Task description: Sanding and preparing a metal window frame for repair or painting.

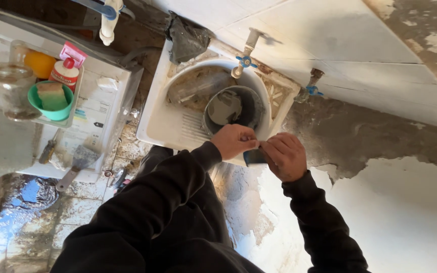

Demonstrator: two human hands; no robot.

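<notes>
Over the white utility sink (163, 126), my left hand (234, 140) and right hand (285, 155) pinch a small dark, flat object (255, 156) between them, just beside the grey bucket (233, 108) under the tap (246, 56); steady fingertip work seems called for.

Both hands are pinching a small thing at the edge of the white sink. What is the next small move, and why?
Probably keep it over the sink and work it apart slowly. The left hand and right hand meet fingertip to fingertip beside the grey bucket; the thing itself is too hidden to identify.
</notes>
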